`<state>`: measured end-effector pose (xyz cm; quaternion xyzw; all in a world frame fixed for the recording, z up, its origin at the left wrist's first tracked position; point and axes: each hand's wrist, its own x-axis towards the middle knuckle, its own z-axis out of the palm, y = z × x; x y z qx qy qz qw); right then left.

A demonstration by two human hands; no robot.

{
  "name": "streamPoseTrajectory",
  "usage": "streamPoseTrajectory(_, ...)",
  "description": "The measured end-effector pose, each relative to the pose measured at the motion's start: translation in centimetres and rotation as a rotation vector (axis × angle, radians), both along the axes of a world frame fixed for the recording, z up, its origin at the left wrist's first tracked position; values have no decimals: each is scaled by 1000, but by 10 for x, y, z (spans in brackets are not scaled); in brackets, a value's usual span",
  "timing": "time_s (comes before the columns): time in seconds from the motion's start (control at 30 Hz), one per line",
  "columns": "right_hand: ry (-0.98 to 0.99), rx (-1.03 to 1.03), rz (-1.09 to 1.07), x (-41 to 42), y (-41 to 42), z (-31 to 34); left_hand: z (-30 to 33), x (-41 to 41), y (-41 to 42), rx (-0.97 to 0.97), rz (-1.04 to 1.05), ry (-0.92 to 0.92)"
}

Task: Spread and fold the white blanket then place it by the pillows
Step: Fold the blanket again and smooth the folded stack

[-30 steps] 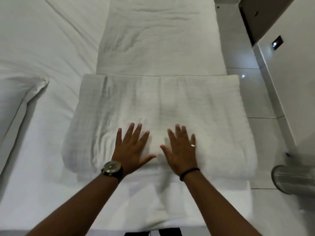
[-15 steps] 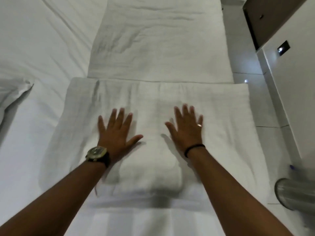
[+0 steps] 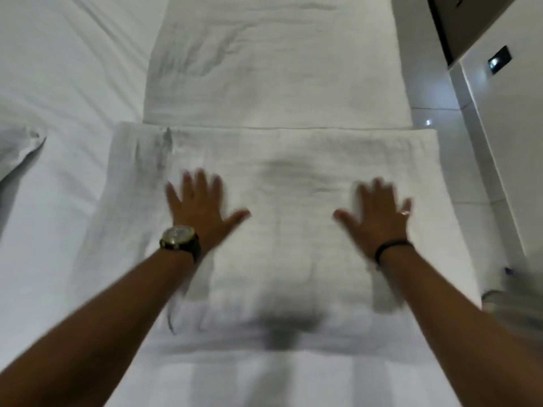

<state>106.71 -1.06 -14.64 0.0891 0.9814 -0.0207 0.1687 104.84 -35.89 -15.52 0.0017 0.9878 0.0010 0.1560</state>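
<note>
The white blanket lies along the bed's right side, its near part folded over into a thick layer in front of me. My left hand, wearing a watch, presses flat on the folded layer left of centre with fingers spread. My right hand, with a ring and a black wristband, lies flat on the fold right of centre. Both hands are blurred by motion. A pillow corner shows at the left edge.
The white bed sheet stretches to the left. On the right are a glossy tiled floor, a white wall with a dark plate and a metal cylinder at the edge.
Both hands have slid apart across the folded blanket, the left one leftward and the right one rightward, after moving away from me. The pillow corner has shifted further out of view.
</note>
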Motion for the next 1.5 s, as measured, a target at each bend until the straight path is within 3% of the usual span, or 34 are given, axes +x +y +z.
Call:
streamPoseTrajectory(0.1, 53, -144, 239, 106, -50, 4, 10, 103, 6, 141, -216, -20)
streamPoseTrajectory(0.2, 105, -55, 364, 177, -57, -3, 12, 175, -15, 52, -281, -42)
streamPoseTrajectory(0.27, 104, 19, 350, 181, -54, -9, 12, 176, -18, -11, -276, -20)
streamPoseTrajectory(0.4, 306, 133, 353, 168, -74, -9, 15, 164, -4, -64, -288, 22)
streamPoseTrajectory(0.73, 301, 61, 346, 210, -92, 51, 70, 217, -15, -110, -328, 228)
streamPoseTrajectory(0.83, 243, 11, 315, 262, -99, 80, 94, 266, -21, -104, -330, 191)
streamPoseTrajectory(0.93, 64, -44, 298, 324, -98, 100, 114, 331, -26, -61, -295, 130)
streamPoseTrajectory(1.17, -141, -22, 368, 433, -80, 131, 134, 445, -25, 25, -243, -223)
streamPoseTrajectory(1.27, -215, -3, 409, 439, -75, 155, 160, 453, -15, -27, -313, -332)
streamPoseTrajectory(1.37, -346, -30, 450, 420, -75, 190, 198, 434, -6, -204, -383, -371)
streamPoseTrajectory(1.5, -513, -65, 398, 376, -79, 242, 257, 382, -19, -190, -438, -366)
